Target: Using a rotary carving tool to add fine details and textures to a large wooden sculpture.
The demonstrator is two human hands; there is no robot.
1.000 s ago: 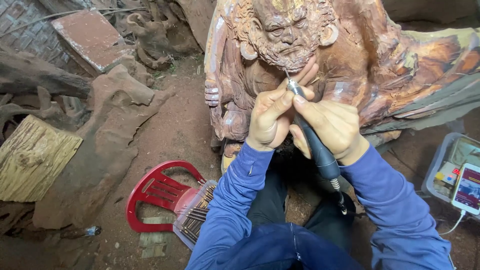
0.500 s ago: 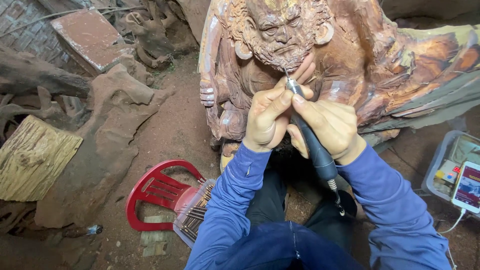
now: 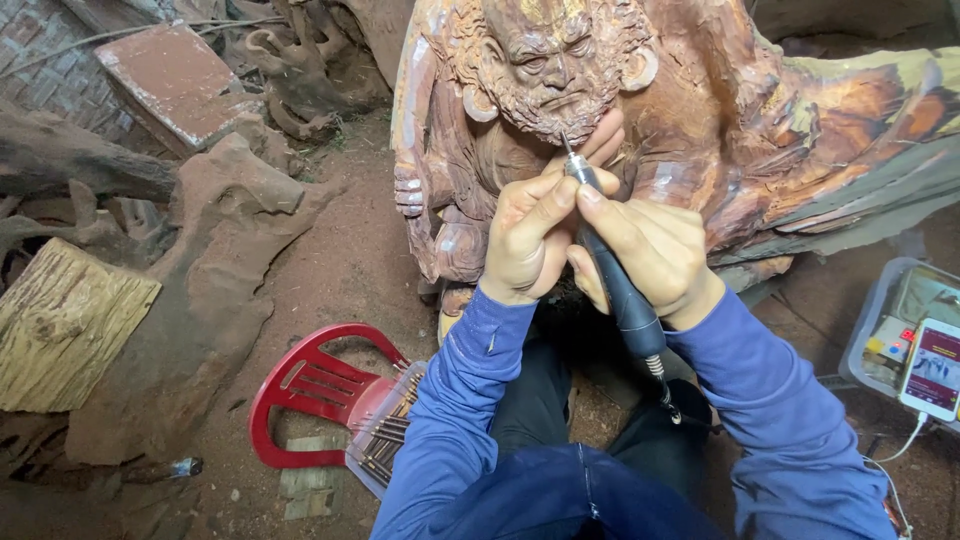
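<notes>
A large reddish-brown wooden carving of a bearded figure stands in front of me. Both hands grip a dark rotary carving tool like a pen. Its thin bit touches the carved beard just below the chin. My left hand wraps the front of the tool from the left, thumb and forefinger near the tip. My right hand holds the tool's body, its fingertips resting against the beard. A flexible shaft runs down from the tool's rear between my blue sleeves.
A red plastic stool lies on the dirt floor at lower left, beside a clear box of carving bits. Rough stumps and a cut log crowd the left. At the right, a phone lies on a plastic tray.
The view has shifted so the carving's face sits lower and closer. Both hands keep the same grip, the bit still at the beard.
</notes>
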